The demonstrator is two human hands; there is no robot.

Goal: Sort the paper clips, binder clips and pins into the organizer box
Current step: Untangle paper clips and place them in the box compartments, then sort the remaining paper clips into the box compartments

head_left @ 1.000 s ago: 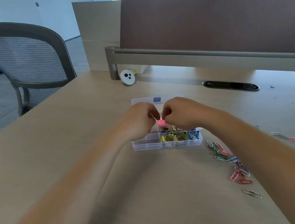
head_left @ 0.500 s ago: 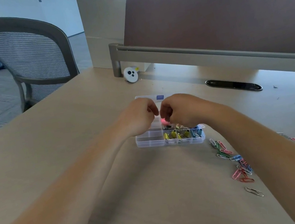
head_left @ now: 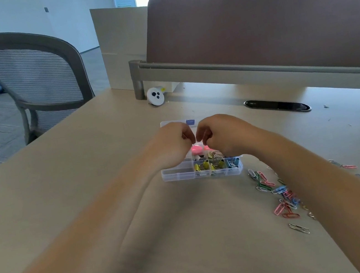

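**Both hands over the open organizer box, with hazards.** The left hand (head_left: 171, 145) and right hand (head_left: 224, 136) hang with fingers curled, their fingertips almost meeting above a middle compartment. Whether either hand pinches a small item cannot be told, because the knuckles hide the fingertips. Directly beneath the fingertips lie pink pins (head_left: 196, 149), inside the organizer box (head_left: 179, 177). The box sits on the table (head_left: 85, 177), and its lid (head_left: 187, 121) shows just behind the hands.

In the nearest row, yellow and blue binder clips (head_left: 204, 166) fill the middle and right cells, and the leftmost cells look empty.

Well to the right of the box, loose paper clips (head_left: 280, 191) are scattered on the table, partly under the right forearm (head_left: 326, 182).

Likely hazards:
- **Wrong cell.** A pin released from this height could bounce over a low divider into the binder clips, since the cells are narrow and adjoin.
- **Pricked finger.** Two hands crowding one compartment hide the pin points from view.
- **Shifted box.** The box is light and nothing pins it down, so a wrist pressing on its wall could tip or shift it.
- **Swept clips.** Drawing the right forearm back could sweep paper clips toward the table edge.
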